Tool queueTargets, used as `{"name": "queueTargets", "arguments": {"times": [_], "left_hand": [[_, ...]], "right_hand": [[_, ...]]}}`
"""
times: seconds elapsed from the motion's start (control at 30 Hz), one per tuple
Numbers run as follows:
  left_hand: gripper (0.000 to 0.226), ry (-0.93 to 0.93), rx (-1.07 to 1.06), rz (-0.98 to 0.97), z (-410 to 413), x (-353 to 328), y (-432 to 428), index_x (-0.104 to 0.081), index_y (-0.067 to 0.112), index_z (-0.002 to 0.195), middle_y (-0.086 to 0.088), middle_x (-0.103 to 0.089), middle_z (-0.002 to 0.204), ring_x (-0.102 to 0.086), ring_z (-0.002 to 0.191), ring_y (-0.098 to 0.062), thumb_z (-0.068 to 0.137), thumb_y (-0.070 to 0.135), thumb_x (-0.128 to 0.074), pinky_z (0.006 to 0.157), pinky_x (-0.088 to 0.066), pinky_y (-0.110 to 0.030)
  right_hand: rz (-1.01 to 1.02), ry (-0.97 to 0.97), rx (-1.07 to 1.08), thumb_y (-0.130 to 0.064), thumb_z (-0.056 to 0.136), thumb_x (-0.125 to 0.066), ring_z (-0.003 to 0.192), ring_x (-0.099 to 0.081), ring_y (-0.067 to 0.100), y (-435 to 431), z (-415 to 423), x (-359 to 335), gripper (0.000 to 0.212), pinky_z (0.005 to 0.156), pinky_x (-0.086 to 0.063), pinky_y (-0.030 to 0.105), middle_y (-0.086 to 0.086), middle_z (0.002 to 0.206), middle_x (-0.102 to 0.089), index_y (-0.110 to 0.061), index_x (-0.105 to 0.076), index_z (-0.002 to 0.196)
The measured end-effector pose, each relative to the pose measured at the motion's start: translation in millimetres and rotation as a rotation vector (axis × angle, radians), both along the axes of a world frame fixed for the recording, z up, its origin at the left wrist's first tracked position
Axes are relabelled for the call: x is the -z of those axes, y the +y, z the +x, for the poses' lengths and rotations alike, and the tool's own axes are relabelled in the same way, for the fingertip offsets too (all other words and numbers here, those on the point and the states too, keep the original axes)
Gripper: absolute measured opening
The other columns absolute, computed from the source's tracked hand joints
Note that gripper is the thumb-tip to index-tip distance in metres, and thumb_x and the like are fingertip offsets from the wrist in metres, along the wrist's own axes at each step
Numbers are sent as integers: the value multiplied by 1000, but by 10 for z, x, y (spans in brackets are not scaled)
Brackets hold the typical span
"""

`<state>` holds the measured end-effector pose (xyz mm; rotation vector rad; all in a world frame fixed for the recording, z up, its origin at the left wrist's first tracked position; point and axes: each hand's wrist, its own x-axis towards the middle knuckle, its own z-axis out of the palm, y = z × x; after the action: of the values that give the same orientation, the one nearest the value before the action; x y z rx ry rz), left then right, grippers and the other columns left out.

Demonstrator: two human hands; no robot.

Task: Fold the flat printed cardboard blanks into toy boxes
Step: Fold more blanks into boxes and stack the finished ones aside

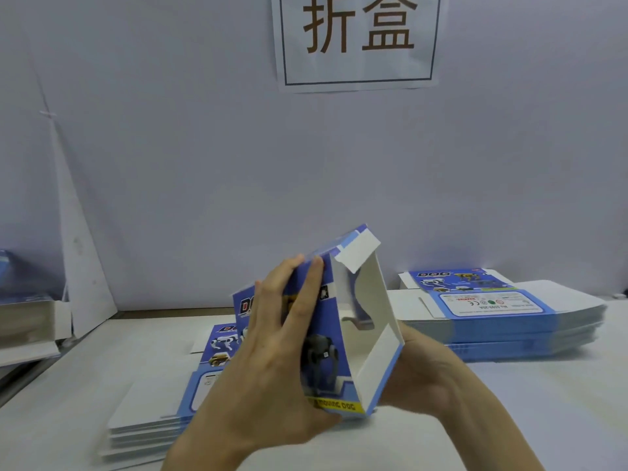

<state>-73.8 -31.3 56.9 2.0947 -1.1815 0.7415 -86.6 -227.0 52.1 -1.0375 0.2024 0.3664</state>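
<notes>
The blue printed cardboard box (pixel 326 351), part-erected, was held tilted above the white tabletop (pixel 526 419). Its open end showed smooth white inner walls and one loose white flap. The left hand (pixel 272 355) had its grip across the glossy dog-printed face, thumb under the lower edge. The right hand (pixel 428 368) backed the far side; its grip could not be judged. Flat blue-and-white cardboard blanks (pixel 159 402) lay stacked beneath.

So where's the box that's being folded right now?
Head view, centre: the half-folded box is held up between the left hand and right hand, above the nearer stack of flat blanks.
</notes>
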Motion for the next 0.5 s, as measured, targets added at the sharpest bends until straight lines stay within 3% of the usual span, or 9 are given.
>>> {"name": "queueTargets", "arguments": {"times": [0.07, 0.1, 0.13, 0.17, 0.2, 0.27, 0.37, 0.43, 0.5], "left_hand": [[141, -28, -17, 24, -23, 25, -39, 12, 48, 147, 17, 0, 153, -17, 141, 1, 50, 46, -90, 85, -32, 7], [140, -42, -37, 33, -30, 31, -53, 15, 50, 146, 18, 2, 153, -18, 143, -6, 51, 49, -88, 92, -40, -4], [138, -30, -59, 34, -38, 16, -57, 16, 51, 145, 18, 3, 152, -18, 144, -13, 52, 53, -85, 100, -47, -24], [134, -24, -77, 27, -42, -11, -46, 15, 49, 146, 16, 1, 152, -18, 144, -16, 53, 57, -81, 101, -48, -42], [131, -46, -95, 2, -33, -45, -20, 11, 43, 149, 11, -3, 152, -19, 143, -16, 53, 59, -77, 100, -47, -50], [127, -103, -129, -54, 9, -115, 69, 4, 32, 152, 0, -13, 151, -23, 139, -12, 53, 60, -69, 99, -47, -45], [131, -112, -171, -71, 65, -178, 215, 0, 25, 154, -5, -19, 148, -34, 133, -20, 52, 64, -72, 100, -45, -38], [132, -98, -179, -82, 81, -191, 270, 0, 24, 154, -5, -20, 147, -37, 130, -19, 52, 66, -73, 97, -43, -26], [133, -74, -154, -91, 88, -186, 270, 1, 25, 154, -4, -19, 148, -33, 133, -13, 52, 65, -75, 98, -39, -12]], "right_hand": [[-5, -64, -119, -34, 63, -78, 124, -53, 39, 87, -22, 1, 71, 111, -33, 56, 21, 129, -60, -7, -61, 126], [-33, -103, -109, -31, 62, -80, 117, -59, 37, 113, -24, 3, 65, 107, -39, 55, 20, 122, -65, -8, -66, 121], [-58, -133, -70, -28, 61, -81, 108, -65, 34, 122, -13, 4, 63, 100, -45, 53, 19, 115, -68, -8, -67, 119], [-73, -143, 4, -28, 60, -79, 102, -67, 33, 108, 1, 6, 68, 95, -49, 51, 19, 110, -70, -6, -63, 122], [-74, -153, 78, -30, 62, -75, 99, -68, 32, 87, 13, -2, 70, 92, -51, 48, 20, 107, -70, -2, -59, 125], [-30, -211, 227, -32, 70, -69, 94, -68, 29, 28, 39, -34, 58, 84, -55, 42, 17, 102, -70, -2, -61, 118], [37, -361, 492, -30, 64, -72, 72, -70, 17, -75, 24, -104, 40, 60, -58, 30, 8, 85, -73, -10, -66, 98], [60, -468, 578, -31, 62, -73, 69, -69, 14, -112, -19, -163, 24, 56, -57, 28, 4, 81, -73, -17, -70, 81], [179, -474, 573, -27, 65, -71, 70, -71, 14, -111, -45, -199, 17, 55, -56, 27, 4, 83, -74, -17, -73, 78]]}}
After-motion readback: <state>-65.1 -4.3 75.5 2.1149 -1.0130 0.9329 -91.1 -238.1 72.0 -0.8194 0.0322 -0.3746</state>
